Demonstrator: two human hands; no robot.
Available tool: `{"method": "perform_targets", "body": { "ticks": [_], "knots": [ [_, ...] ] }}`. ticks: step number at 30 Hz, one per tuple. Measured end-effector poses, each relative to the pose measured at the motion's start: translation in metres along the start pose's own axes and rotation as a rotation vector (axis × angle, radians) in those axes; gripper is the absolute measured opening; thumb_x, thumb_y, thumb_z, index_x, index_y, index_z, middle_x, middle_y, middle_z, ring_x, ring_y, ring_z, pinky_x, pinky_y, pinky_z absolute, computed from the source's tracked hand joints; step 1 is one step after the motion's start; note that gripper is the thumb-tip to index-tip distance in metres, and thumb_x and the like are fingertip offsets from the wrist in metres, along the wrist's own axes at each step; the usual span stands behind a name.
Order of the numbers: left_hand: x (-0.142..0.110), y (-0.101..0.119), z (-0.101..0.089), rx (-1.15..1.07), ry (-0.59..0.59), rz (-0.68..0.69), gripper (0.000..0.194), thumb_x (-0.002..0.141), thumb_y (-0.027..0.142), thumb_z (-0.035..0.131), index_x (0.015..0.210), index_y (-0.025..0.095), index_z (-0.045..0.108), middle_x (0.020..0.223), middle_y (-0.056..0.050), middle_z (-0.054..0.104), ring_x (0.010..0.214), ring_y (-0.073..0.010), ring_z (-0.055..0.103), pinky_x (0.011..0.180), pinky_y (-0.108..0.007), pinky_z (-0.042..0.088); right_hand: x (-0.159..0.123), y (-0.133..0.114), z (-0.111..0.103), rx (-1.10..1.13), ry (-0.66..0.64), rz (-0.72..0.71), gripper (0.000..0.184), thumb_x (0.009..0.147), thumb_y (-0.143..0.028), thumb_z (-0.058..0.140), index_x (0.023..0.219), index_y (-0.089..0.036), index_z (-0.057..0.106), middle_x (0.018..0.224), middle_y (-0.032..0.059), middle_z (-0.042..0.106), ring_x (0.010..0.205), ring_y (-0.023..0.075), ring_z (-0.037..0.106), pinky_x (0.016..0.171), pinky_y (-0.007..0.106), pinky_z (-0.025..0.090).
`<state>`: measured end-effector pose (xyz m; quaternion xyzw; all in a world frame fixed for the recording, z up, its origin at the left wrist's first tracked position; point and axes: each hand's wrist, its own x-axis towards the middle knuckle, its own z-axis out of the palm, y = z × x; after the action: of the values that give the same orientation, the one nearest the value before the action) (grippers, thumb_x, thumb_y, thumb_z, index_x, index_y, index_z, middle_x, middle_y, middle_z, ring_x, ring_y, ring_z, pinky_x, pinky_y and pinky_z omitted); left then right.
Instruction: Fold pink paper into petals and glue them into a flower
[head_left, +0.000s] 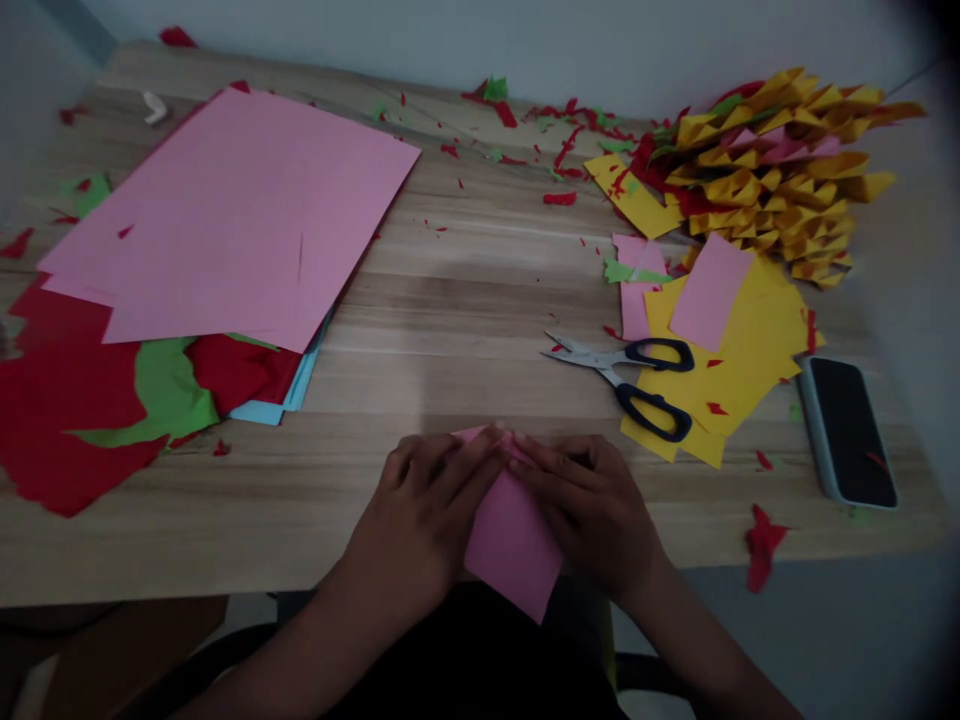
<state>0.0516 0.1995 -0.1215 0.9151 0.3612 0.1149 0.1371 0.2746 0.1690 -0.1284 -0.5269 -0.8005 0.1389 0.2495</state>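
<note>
Near the table's front edge, a small sheet of pink paper (511, 540) lies between my two hands, its lower corner sticking out past the edge. My left hand (431, 505) is closed on the paper's upper left part, fingertips at its top. From the other side my right hand (589, 500) pinches the upper right part, its fingertips meeting those of the left. The fingers hide the top of the paper, so any fold there cannot be made out. Just beyond my right hand lie scissors (611, 365) with dark handles, blades apart and pointing left.
Large pink sheets (247, 220) cover the left, over red paper (60, 400), a green piece (169, 390) and blue sheets (300, 385). Yellow sheets (750, 350) and a phone (847, 430) lie right. A folded yellow paper construction (765, 190) stands behind, among red and green scraps.
</note>
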Motion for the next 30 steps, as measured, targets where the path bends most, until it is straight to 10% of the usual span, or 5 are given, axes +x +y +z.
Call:
{"method": "perform_targets", "body": {
  "ticks": [30],
  "knots": [
    [0.0014, 0.0042, -0.0046, 0.061, -0.102, -0.062, 0.065, 0.087, 0.009, 0.049, 0.151, 0.024, 0.044, 0.157, 0.005, 0.043, 0.127, -0.0269, 0.047, 0.102, -0.045, 0.033, -0.0089, -0.0034, -0.001, -0.083, -0.046, 0.042, 0.054, 0.093, -0.016, 0.062, 0.144, -0.033, 0.052, 0.137, -0.0025, 0.066, 0.096, 0.0227, 0.062, 0.083, 0.043, 0.05]
  ]
}}
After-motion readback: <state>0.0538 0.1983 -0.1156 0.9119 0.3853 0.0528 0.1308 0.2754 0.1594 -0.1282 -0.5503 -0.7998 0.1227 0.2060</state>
